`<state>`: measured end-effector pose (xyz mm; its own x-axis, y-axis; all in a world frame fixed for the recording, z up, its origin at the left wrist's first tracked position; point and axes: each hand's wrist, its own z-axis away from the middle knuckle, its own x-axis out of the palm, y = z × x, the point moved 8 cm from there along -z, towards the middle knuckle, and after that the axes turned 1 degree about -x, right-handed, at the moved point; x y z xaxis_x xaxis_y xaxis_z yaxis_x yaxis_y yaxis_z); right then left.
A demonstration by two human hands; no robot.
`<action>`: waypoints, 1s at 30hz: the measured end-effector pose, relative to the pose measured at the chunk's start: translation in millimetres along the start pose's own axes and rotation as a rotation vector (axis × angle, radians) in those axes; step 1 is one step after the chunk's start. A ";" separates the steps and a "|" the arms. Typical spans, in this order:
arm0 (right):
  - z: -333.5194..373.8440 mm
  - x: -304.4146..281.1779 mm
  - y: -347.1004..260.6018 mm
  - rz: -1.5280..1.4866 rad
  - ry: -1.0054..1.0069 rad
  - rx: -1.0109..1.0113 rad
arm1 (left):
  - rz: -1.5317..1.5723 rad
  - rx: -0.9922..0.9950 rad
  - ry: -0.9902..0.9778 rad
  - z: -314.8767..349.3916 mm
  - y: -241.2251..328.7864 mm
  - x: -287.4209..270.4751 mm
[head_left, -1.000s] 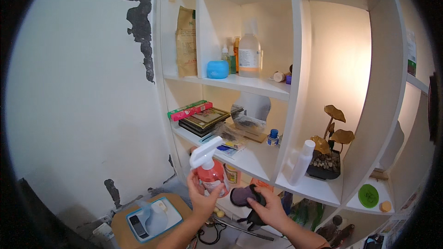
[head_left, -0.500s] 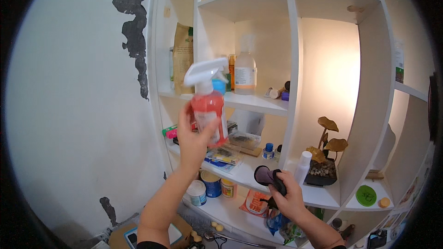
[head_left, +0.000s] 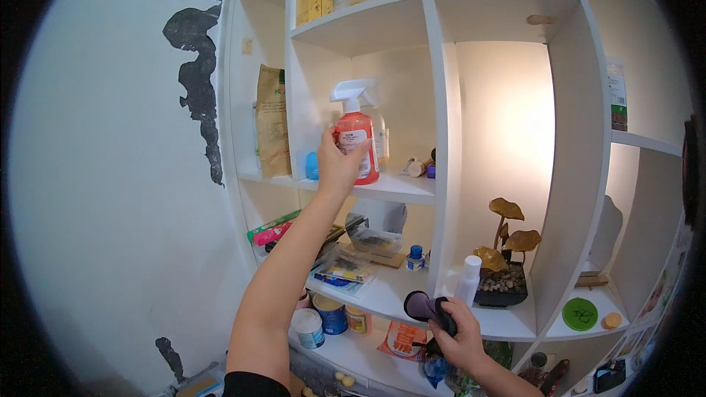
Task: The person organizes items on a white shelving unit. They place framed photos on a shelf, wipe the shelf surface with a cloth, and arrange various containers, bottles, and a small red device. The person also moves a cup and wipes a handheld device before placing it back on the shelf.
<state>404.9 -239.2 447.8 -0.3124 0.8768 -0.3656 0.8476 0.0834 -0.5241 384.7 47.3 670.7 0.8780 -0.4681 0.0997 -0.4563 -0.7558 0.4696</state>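
Note:
My left hand (head_left: 343,165) is wrapped round a spray bottle (head_left: 356,132) of red liquid with a white trigger head. The bottle is upright at the front of the middle shelf (head_left: 397,190); whether its base touches the board I cannot tell. Behind it, partly hidden, stands a clear bottle (head_left: 380,136). A blue item (head_left: 312,166) shows left of my wrist. Lower right, my right hand (head_left: 457,334) grips a black object with a round, mauve, cup-like end (head_left: 419,306); its exact kind is not plain. A white bottle (head_left: 468,281) stands just beyond that hand.
A brown paper bag (head_left: 273,121) occupies the left bay. Below lie packets (head_left: 342,265), a small blue-capped bottle (head_left: 415,257) and several tubs (head_left: 329,314). A pot with golden leaves (head_left: 503,279) stands right of the upright divider (head_left: 443,125). The wall (head_left: 110,176) has dark peeled patches.
My left hand has carried the spray bottle up, away from me, to the middle shelf. My right hand still holds the black object, slightly lower in view. The view has shifted a little.

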 end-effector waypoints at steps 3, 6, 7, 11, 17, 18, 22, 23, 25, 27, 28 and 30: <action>-1.0 -3.0 -5.4 -0.021 0.012 0.044 | -0.109 -0.059 -0.072 -3.5 -9.3 11.6; -1.2 -5.2 -2.5 -0.023 0.032 0.027 | -0.241 -0.022 -0.036 -1.0 -0.6 11.8; -2.6 -5.6 -2.9 -0.013 0.035 0.010 | -0.264 0.013 0.000 -2.7 -5.8 11.9; -4.6 -7.8 3.9 -0.028 0.055 -0.033 | -0.302 0.073 0.079 -1.4 -4.9 8.7; -12.0 -9.0 2.0 -0.046 0.044 -0.050 | -0.711 0.293 0.175 9.3 12.8 7.2; -13.8 -11.3 1.6 -0.022 0.051 -0.071 | -0.711 0.253 0.159 12.0 18.5 9.3; -26.0 -16.0 -6.3 0.034 0.076 -0.137 | -0.630 0.168 0.116 11.4 22.2 4.9; -30.4 -16.5 -9.2 0.041 0.080 -0.148 | -0.586 0.164 0.110 8.4 14.7 2.5; -39.6 -19.6 -17.5 0.035 0.093 -0.190 | -0.538 0.133 0.083 6.8 8.9 0.2; -50.2 -24.3 -31.7 0.058 0.103 -0.220 | -0.565 0.167 0.075 8.2 8.7 1.8; -54.6 -25.4 -35.4 0.065 0.107 -0.233 | -0.621 0.219 0.079 10.5 13.1 3.2; -62.2 -24.0 -41.2 0.064 0.107 -0.267 | -0.661 0.237 0.076 12.3 15.8 1.2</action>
<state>404.2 -234.2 526.0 -0.2192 0.9282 -0.3005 0.9514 0.1352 -0.2766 376.8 29.2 667.4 0.9857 0.1506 -0.0756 0.1649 -0.9542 0.2496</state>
